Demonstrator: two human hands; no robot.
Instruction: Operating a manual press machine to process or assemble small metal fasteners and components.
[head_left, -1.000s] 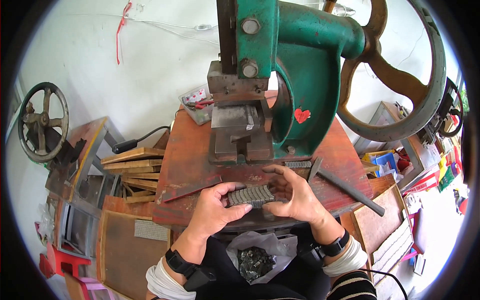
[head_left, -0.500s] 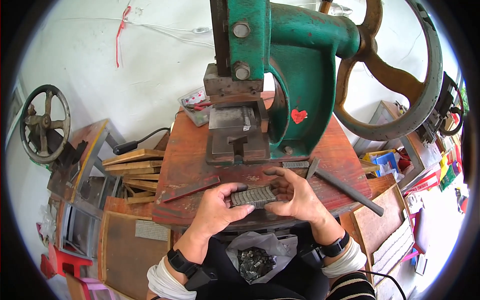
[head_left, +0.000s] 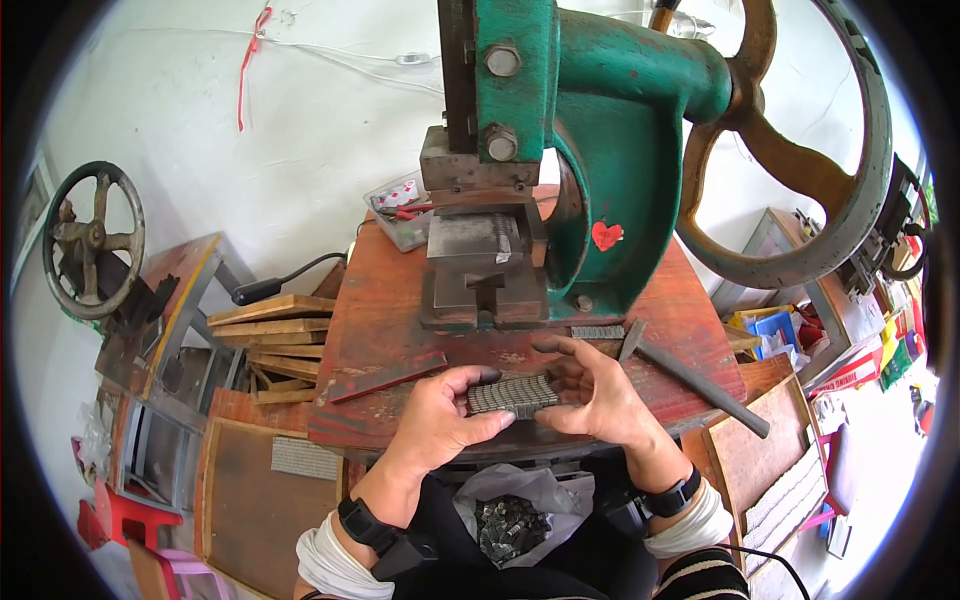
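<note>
Between my hands, above the front edge of the red wooden table, is a flat block of small grey metal pieces [head_left: 510, 396] set in tight rows. My left hand [head_left: 450, 408] pinches its left end, thumb along the near side and fingers at the far corner. My right hand [head_left: 600, 395] cups the right end: the thumb lies at the near corner, the lower fingers curl against the side, and the forefinger lifts away. The fingertips are dark with grime. Under the block, a plastic bag [head_left: 565, 510] of loose metal bits sits at my lap.
Behind the block stands a green hand press [head_left: 625, 180] with a big wheel [head_left: 870, 200]. A hammer [head_left: 695, 382] lies at right, a thin red bar [head_left: 390, 380] at left, and a short row of metal pieces [head_left: 597, 332] by the press. Wooden trays [head_left: 235, 520] flank the table.
The view has shifted slightly, so the press and table sit a little further right and lower. Both hands keep the block in nearly the same place, with its near face showing slightly more.
</note>
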